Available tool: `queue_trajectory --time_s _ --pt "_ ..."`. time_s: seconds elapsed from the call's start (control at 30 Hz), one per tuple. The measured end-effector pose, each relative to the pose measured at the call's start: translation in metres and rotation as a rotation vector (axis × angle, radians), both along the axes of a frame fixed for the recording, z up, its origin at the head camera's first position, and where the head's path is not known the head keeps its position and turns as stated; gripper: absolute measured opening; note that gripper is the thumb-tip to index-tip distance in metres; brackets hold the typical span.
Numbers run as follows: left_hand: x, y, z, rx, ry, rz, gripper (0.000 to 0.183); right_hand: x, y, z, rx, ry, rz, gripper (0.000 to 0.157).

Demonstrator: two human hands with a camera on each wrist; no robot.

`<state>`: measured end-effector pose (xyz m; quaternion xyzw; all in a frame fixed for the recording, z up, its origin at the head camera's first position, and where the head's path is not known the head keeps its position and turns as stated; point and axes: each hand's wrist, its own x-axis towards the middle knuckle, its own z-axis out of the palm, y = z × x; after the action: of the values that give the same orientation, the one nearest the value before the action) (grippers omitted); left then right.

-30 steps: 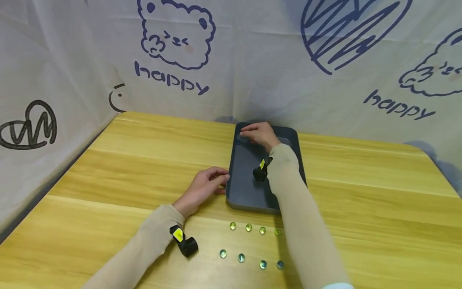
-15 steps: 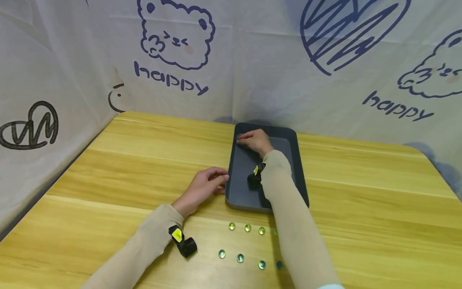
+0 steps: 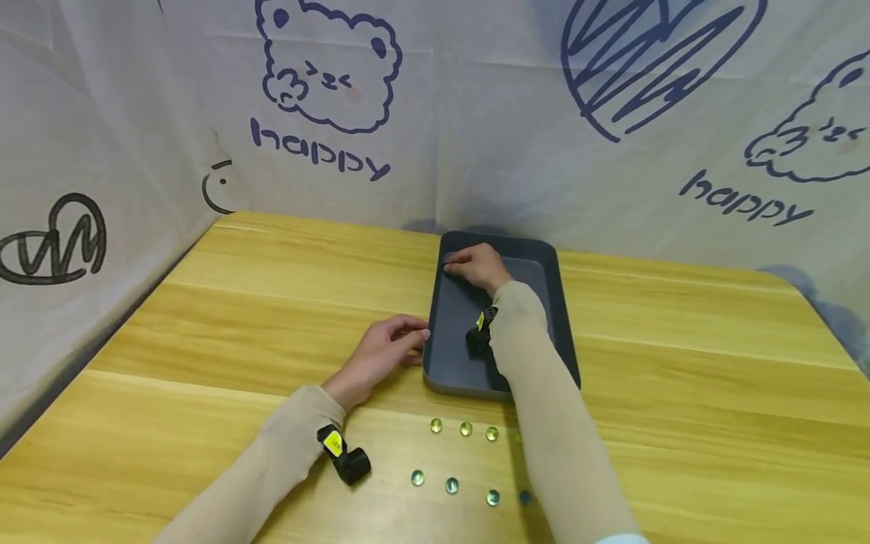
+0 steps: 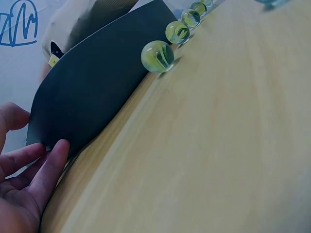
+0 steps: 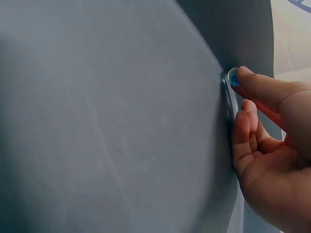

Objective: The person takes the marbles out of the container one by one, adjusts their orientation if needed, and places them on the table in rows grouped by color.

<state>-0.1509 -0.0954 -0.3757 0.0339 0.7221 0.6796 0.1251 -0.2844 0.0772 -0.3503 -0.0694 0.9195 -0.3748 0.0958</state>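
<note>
In the head view my right hand [image 3: 479, 267] reaches into the far left corner of a dark grey tray [image 3: 499, 245]. Close up in the right wrist view, its thumb and a finger pinch a clear glass marble [image 5: 233, 76] with a blue core, low against the tray wall; the other fingers are curled. My left hand [image 3: 384, 349] is beside the tray's left side. In the left wrist view its relaxed fingers [image 4: 51, 167] touch the outer wall of the tray, without gripping it.
On the wooden table [image 3: 272, 302], a row of yellow-green marbles [image 3: 465, 428] lies just before the tray. Nearer still is a row of bluish marbles [image 3: 451, 486], one shaded by the right sleeve [image 3: 550, 408]. A white cloth [image 3: 489, 151] with drawings hangs behind the table.
My right hand has come down and slightly left to the blue marble in the tray corner and now pinches it. My left hand stays in place at the tray's side.
</note>
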Motion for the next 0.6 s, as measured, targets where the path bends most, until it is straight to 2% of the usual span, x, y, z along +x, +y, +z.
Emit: queue_trajectory --time_s 0.17,0.43,0.6 --pt "-0.002 0.001 -0.001 0.002 0.003 -0.003 0.029 -0.002 0.003 0.002 -0.062 -0.034 0.002 0.026" --pt "-0.002 0.000 -0.002 0.003 -0.005 0.006 0.029 -0.001 0.006 0.003 -0.231 -0.116 -0.018 0.027" --pt "0.000 0.000 -0.003 0.005 -0.001 0.016 0.029 0.001 0.007 0.015 -0.297 -0.131 -0.027 0.028"
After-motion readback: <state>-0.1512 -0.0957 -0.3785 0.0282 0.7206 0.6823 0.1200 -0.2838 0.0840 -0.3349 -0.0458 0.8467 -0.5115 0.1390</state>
